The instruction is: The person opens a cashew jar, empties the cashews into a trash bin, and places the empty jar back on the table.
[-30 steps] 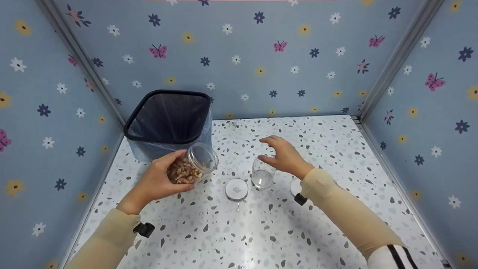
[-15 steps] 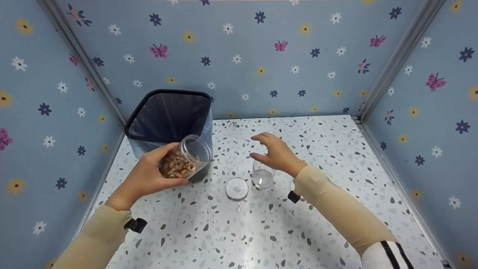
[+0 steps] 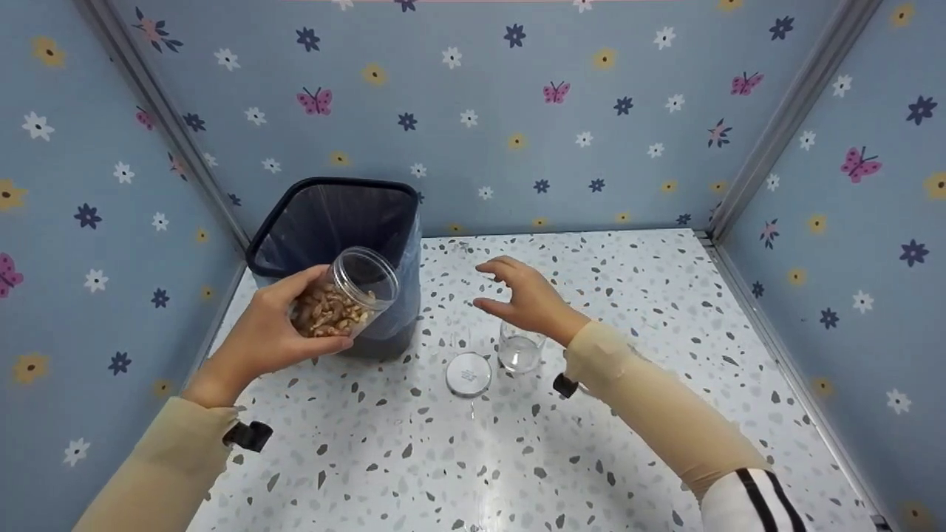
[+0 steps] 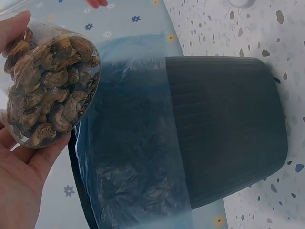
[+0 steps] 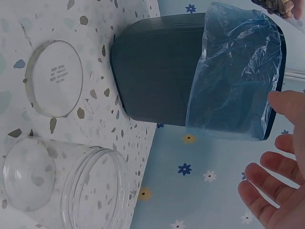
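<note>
My left hand [image 3: 266,325] grips a clear plastic jar [image 3: 367,277] part filled with brown nuts [image 3: 332,312] that look like walnut pieces. The jar is lidless and tilted, its mouth toward the upper right, in front of the bin's near rim. In the left wrist view, thumb and fingers wrap the jar near its base, nuts [image 4: 55,90] showing through. My right hand [image 3: 528,299] hovers with thumb and fingers spread and curved, holding nothing. Below it stands a second clear jar [image 3: 521,353], open-mouthed, without nuts. A white round lid [image 3: 468,374] lies beside that jar.
A dark bin [image 3: 403,329] with a bluish plastic liner [image 5: 233,81] stands at the back left. Flower-patterned walls [image 3: 488,89] enclose the speckled tabletop [image 3: 414,458]. My right forearm mostly covers another lid.
My left hand has carried the nut jar left and upward, closer to the bin's front rim. My right hand has shifted left above the standing jar, fingers still spread.
</note>
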The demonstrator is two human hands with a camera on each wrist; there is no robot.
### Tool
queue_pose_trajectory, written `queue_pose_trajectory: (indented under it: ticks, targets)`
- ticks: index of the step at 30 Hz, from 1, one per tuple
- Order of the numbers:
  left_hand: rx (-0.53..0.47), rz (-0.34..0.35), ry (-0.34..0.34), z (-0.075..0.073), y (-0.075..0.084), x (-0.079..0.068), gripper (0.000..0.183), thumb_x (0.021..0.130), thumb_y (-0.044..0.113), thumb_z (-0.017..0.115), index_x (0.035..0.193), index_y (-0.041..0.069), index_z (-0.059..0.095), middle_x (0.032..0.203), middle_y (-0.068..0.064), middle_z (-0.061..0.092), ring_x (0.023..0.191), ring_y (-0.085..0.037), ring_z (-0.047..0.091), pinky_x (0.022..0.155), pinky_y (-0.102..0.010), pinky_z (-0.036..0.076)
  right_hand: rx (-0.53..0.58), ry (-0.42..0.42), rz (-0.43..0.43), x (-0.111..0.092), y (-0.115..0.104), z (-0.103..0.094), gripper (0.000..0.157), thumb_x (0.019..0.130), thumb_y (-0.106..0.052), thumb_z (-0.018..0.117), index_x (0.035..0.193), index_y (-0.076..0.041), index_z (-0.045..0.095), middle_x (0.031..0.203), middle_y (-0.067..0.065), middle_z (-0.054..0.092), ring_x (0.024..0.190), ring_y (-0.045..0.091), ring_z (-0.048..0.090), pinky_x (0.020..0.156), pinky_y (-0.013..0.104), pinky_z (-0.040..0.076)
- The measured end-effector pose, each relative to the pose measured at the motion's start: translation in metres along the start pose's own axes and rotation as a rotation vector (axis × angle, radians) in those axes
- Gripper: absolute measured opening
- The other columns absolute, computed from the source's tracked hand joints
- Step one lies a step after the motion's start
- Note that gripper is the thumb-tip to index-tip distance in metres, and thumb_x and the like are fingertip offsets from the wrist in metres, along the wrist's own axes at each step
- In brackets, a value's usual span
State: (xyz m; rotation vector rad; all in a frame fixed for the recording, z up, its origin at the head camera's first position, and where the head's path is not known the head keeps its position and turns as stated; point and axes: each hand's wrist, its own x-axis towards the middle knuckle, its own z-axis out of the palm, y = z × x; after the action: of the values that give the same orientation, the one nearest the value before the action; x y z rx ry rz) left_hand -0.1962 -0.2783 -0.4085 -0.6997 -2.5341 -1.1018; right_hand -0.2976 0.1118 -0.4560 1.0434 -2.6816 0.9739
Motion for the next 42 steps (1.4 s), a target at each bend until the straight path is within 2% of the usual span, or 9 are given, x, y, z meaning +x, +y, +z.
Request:
queue_pose_trajectory:
  ticks: [10, 21, 32, 36, 42]
  targets:
    - [0.06, -0.048, 0.032, -0.02, -0.001, 0.003, 0.092, 0.071, 0.012, 0.103, 0.152, 0.001, 0.06, 0.136, -0.017, 0.073, 0.109, 0.004, 0.06, 0.09, -0.002, 0.044, 0.035, 0.002, -0.03, 0.015, -0.015, 0.009, 0.057, 0.102, -0.029, 0.078, 0.15, -0.004, 0.061, 0.148, 0.015, 0.064, 0.124, 0.035, 0.069, 0.108, 0.046, 0.059]
    - [0.108, -0.111, 0.042, -0.039, 0.0, 0.005, 0.092, 0.073, 0.021, 0.103, 0.153, 0.004, 0.06, 0.135, -0.02, 0.073, 0.106, -0.002, 0.058, 0.087, -0.002, 0.041, 0.065, 0.001, -0.094, 0.03, -0.028, 0.02, 0.06, 0.101, -0.028, 0.079, 0.151, -0.002, 0.059, 0.152, 0.015, 0.061, 0.118, 0.036, 0.069, 0.106, 0.047, 0.058]
    - [0.107, -0.174, 0.015, -0.055, -0.003, 0.011, 0.094, 0.076, 0.023, 0.102, 0.156, 0.005, 0.056, 0.138, -0.02, 0.07, 0.105, 0.003, 0.056, 0.085, -0.002, 0.04, 0.101, 0.002, -0.141, 0.044, -0.042, 0.027, 0.059, 0.102, -0.025, 0.078, 0.151, 0.001, 0.059, 0.152, 0.018, 0.059, 0.116, 0.036, 0.069, 0.104, 0.048, 0.058]
    - [0.12, -0.189, 0.01, -0.059, -0.003, 0.014, 0.095, 0.075, 0.024, 0.102, 0.156, 0.005, 0.056, 0.138, -0.02, 0.07, 0.105, -0.001, 0.056, 0.085, -0.002, 0.039, 0.107, -0.006, -0.148, 0.05, -0.049, 0.028, 0.059, 0.103, -0.025, 0.078, 0.152, 0.0, 0.058, 0.155, 0.017, 0.058, 0.115, 0.033, 0.068, 0.105, 0.046, 0.057]
    - [0.14, -0.199, 0.009, -0.064, -0.005, 0.019, 0.097, 0.074, 0.026, 0.103, 0.156, 0.005, 0.056, 0.137, -0.022, 0.07, 0.108, -0.02, 0.058, 0.084, -0.005, 0.039, 0.133, -0.011, -0.16, 0.058, -0.062, 0.032, 0.059, 0.103, -0.024, 0.078, 0.153, -0.001, 0.057, 0.154, 0.015, 0.058, 0.115, 0.03, 0.068, 0.099, 0.042, 0.059]
